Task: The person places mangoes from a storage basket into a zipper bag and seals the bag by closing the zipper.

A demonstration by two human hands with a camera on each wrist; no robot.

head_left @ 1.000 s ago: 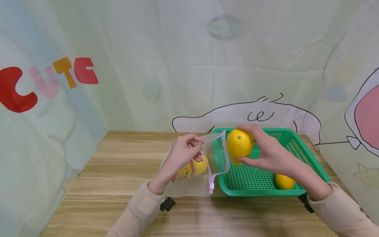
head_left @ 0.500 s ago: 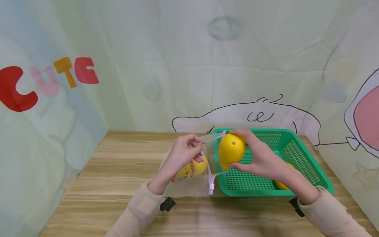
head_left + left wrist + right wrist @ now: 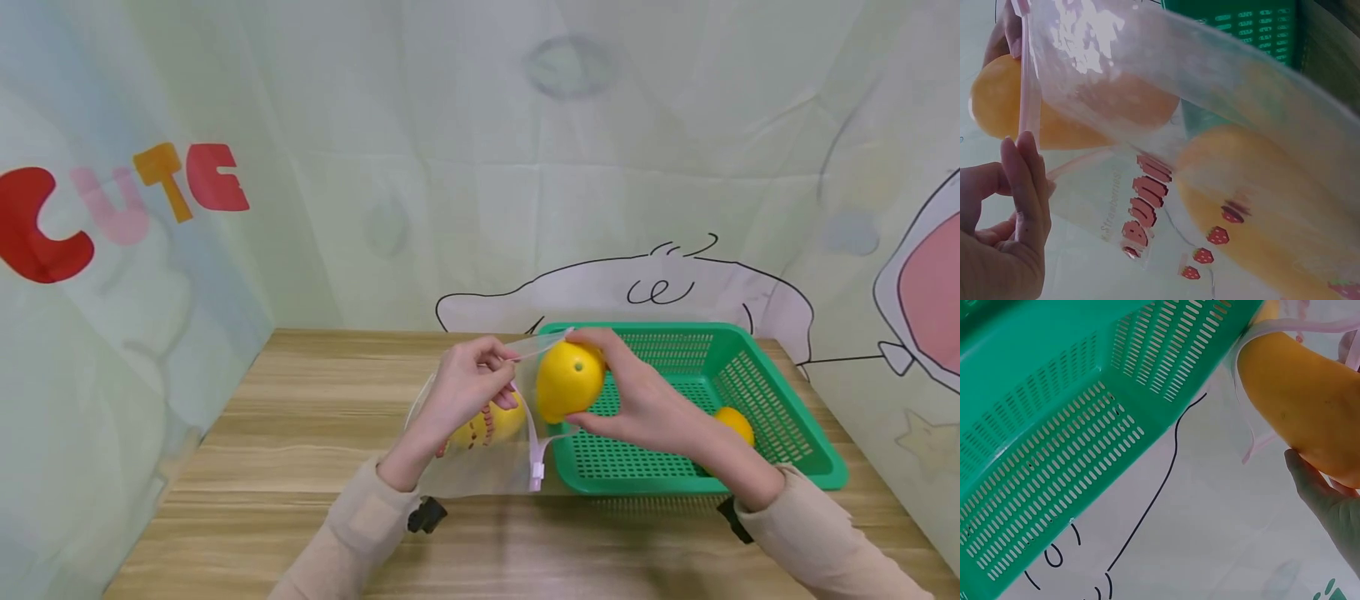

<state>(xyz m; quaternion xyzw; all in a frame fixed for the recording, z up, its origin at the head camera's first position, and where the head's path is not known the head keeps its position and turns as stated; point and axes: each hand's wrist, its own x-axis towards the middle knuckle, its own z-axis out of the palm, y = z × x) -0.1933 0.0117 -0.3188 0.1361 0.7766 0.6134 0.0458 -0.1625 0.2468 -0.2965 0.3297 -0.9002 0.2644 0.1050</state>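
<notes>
My left hand [image 3: 467, 387] pinches the upper rim of a clear zip bag [image 3: 480, 479] with a pale pink zip strip. Through the bag's wall, printed with red letters and strawberries, a yellow mango [image 3: 1235, 181] shows inside. My right hand [image 3: 637, 402] grips another mango [image 3: 572, 379] between thumb and fingers at the bag's mouth. In the left wrist view this held mango [image 3: 997, 94] lies partly past the pink strip, its inner end seen through the plastic. In the right wrist view the strip curves around the end of the mango [image 3: 1304, 394].
A green slotted basket [image 3: 697, 485] stands right of the bag, under my right hand. One more mango [image 3: 737, 423] lies in it, partly hidden by my right forearm. A printed curtain [image 3: 360, 208] rises behind the wooden table [image 3: 300, 417].
My right hand has carried the mango left from over the basket into the bag's mouth. My left hand stays on the rim.
</notes>
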